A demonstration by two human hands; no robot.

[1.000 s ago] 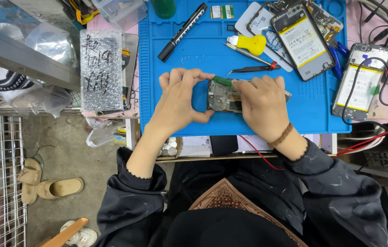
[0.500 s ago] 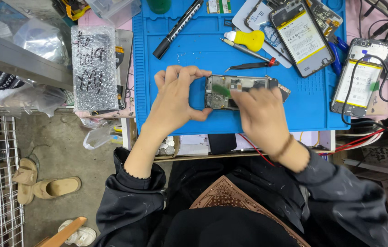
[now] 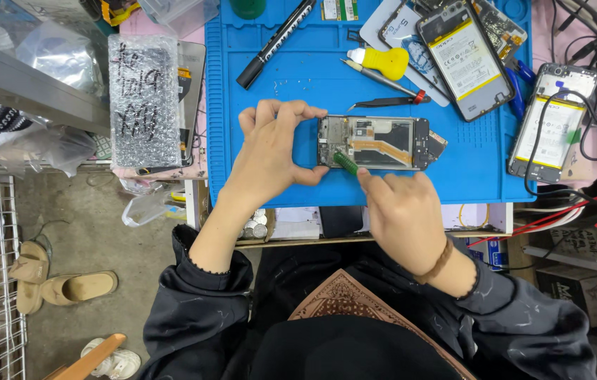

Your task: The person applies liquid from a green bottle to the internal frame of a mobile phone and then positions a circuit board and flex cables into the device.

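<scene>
**A phone repair bench**

This is a small repair workshop. A blue silicone work mat (image 3: 298,176) covers the bench, strewn with opened phones (image 3: 464,60) showing batteries, tweezers (image 3: 386,103), a yellow-handled tool (image 3: 383,63) and a black marker (image 3: 275,42). A bubble-wrapped part (image 3: 145,98) lies alongside; cables (image 3: 573,204) trail at the right.

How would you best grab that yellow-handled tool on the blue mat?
Probably by the fat yellow handle, coming from above and pinching its two sides. The yellow-handled tool lies flat on the blue mat, its handle is the thickest part, and the thin metal shaft looks harder to pinch.
</scene>
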